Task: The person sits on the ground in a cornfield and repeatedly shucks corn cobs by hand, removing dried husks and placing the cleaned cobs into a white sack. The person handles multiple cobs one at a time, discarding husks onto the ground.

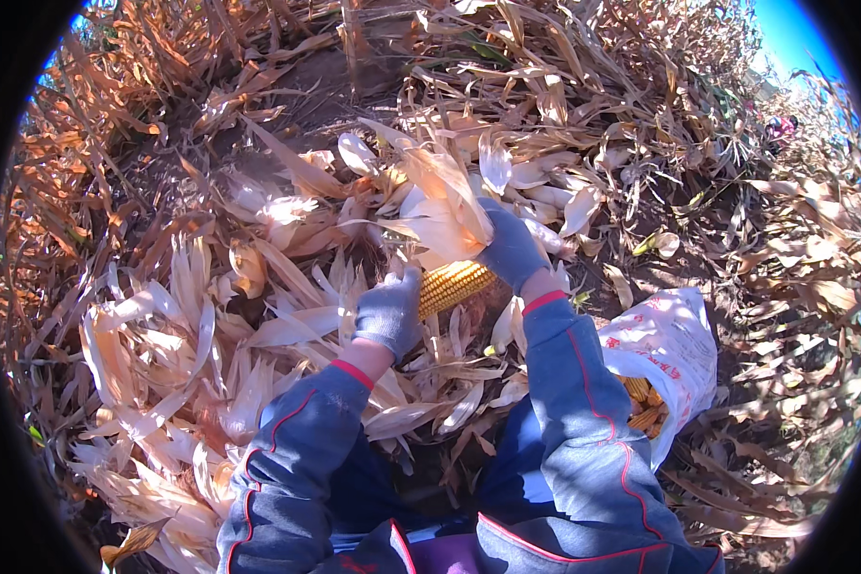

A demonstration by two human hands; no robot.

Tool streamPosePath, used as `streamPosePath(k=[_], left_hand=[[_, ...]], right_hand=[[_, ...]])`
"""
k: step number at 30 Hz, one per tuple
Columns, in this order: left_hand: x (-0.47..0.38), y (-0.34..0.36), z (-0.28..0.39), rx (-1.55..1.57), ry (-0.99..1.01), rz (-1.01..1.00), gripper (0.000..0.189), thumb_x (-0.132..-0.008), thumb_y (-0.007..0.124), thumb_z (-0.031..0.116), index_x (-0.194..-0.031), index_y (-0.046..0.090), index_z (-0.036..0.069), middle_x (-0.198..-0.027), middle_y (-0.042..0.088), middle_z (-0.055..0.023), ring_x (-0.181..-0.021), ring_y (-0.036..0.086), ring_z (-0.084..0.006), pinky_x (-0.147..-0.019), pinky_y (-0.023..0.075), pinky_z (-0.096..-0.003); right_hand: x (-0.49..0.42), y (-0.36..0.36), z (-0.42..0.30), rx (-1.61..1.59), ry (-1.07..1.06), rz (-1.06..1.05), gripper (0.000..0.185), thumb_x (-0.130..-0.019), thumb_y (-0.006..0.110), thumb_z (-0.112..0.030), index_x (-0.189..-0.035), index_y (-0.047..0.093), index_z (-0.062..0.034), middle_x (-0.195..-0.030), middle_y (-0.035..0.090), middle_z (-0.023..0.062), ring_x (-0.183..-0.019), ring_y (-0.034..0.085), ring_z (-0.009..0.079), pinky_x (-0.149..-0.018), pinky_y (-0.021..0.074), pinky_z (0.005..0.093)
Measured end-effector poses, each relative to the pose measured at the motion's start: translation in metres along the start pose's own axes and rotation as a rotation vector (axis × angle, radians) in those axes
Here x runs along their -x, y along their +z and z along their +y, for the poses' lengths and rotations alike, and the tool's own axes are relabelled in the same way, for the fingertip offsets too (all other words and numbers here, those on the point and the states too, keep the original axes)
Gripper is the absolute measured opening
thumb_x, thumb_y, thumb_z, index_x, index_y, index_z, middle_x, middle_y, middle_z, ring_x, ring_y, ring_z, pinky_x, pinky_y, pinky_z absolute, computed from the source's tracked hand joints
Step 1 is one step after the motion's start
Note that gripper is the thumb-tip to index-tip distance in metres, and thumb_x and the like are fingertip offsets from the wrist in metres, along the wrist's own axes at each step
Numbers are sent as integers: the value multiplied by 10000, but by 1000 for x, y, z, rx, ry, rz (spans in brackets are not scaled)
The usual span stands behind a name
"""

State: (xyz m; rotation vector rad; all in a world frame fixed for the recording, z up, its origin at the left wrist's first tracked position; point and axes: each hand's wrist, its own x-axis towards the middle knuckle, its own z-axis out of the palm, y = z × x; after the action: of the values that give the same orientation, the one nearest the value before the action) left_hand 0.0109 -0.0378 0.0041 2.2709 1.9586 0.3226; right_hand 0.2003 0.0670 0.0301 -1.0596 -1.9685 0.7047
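Observation:
An ear of corn (456, 285) with bare yellow kernels lies slantwise between my two gloved hands. My left hand (391, 312), in a grey-blue knit glove, is closed around its left end. At the other end, my right hand (511, 244), gloved alike, grips the pale dry husk (445, 208), which is folded back and fans out upward beyond the cob. The fingertips of my right hand are partly hidden by the husk. Loose husks (280, 330) lie beneath and around both hands.
A white woven sack (667, 351) with red print lies at the right beside my right forearm, its mouth showing husked corn ears (642, 402). Dry corn stalks (79, 165) stand at the upper left. Heaped stalks and leaves (588, 79) cover the ground at the top.

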Motion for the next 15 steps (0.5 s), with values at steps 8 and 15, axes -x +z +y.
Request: streamPosePath(k=[8, 15], left_hand=[[-6, -8, 3, 325, -95, -251, 755, -597, 758, 325, -1236, 449, 71, -1002, 653, -194, -874, 653, -365, -760, 527, -415], [-6, -5, -10, 816, 3, -407, 715, -572, 832, 298, -1176, 552, 40, -1039, 659, -113, -949, 634, -213, -850, 492, -329]], right_hand=[[-10, 15, 1, -130, -66, 529, 287, -761, 618, -20, -1049, 622, -25, -870, 673, 121, -748, 655, 215, -654, 493, 314], [-7, -13, -39, -671, 276, 537, 318, -851, 688, -129, -1122, 619, 23, -1038, 637, 44, -874, 588, 114, -768, 465, 258]])
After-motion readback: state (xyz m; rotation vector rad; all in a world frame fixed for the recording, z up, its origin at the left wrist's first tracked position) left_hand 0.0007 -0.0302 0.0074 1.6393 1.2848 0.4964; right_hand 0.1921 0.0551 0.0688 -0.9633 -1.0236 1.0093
